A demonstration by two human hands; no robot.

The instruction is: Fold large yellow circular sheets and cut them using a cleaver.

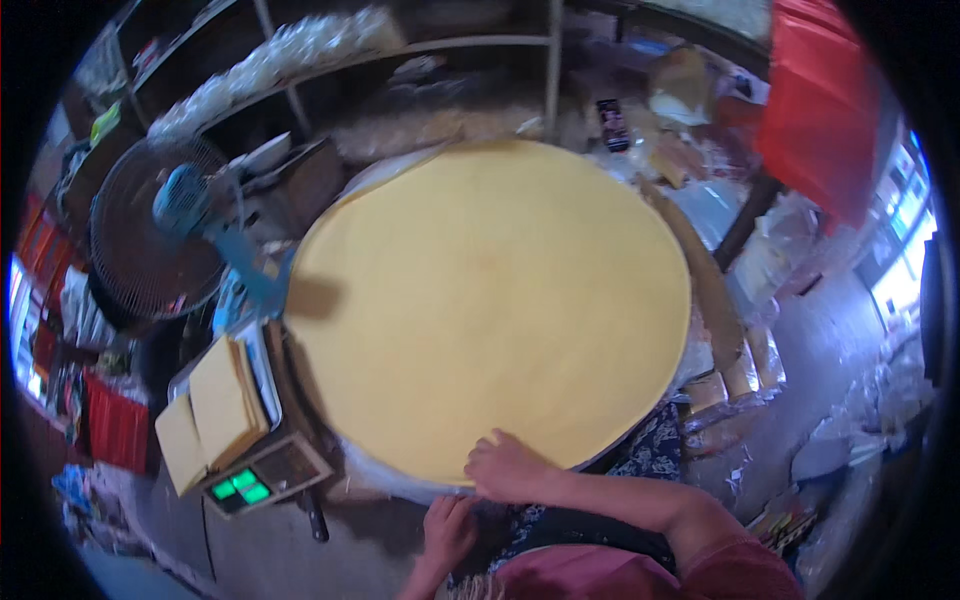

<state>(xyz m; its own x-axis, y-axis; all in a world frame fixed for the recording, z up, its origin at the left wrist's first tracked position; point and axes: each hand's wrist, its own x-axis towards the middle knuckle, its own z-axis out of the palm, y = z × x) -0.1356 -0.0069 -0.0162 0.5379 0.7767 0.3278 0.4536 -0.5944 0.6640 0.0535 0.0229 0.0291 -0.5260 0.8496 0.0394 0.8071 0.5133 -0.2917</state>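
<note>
A large, round, pale-yellow sheet spreads flat before me, its surface smooth and thin at the rim. My right hand reaches across from the right, with its bent fingers closed at the sheet's near edge. Just below and to the left of it, my left hand is raised to the same edge; its fingertips meet the clear plastic film that shows under the rim. What lies between the left fingers is hidden.
Left of the sheet are a blue fan, a digital scale with lit green digits, folded yellow sheets on it, and a black-handled knife. Shelves stand behind. A phone and wrapped packs are to the right.
</note>
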